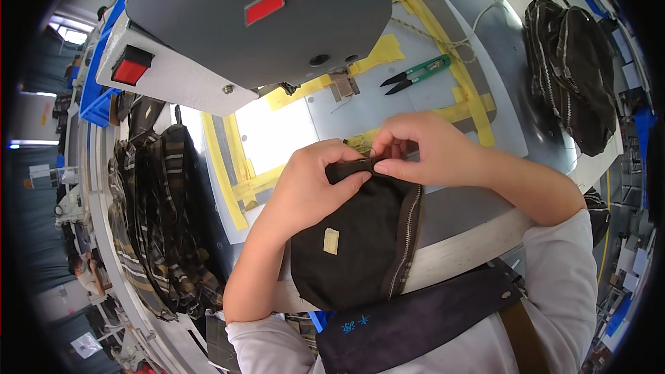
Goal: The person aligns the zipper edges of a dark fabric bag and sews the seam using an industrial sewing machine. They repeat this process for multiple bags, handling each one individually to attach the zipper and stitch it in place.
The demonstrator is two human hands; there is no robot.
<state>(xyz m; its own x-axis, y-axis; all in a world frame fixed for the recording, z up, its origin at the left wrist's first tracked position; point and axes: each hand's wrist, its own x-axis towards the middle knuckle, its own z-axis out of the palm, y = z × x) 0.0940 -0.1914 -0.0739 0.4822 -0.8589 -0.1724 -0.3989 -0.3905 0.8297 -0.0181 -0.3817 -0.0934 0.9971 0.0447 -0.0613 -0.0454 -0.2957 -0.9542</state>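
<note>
Both my hands pinch the upper edge of a dark brown fabric bag piece (346,249) that hangs over the table's front edge. A zipper runs down its right side, and a small cream label sits on its face. My left hand (315,183) has thumb and fingers closed on the edge at the left. Close beside it, my right hand (422,149) grips the same edge, thumb nearly touching the left one. The fingertips partly hide the spot where they meet. Beyond my hands, under the dark grey sewing machine head (277,21), is its small metal foot area (343,86).
Green-handled thread snips (419,73) lie on the plate past my right hand. Yellow tape strips (228,159) frame the work plate. Striped and dark fabric pieces (163,221) are heaped at left. Dark zippered bags (571,73) lie at far right. A red switch (131,66) is on the machine's left.
</note>
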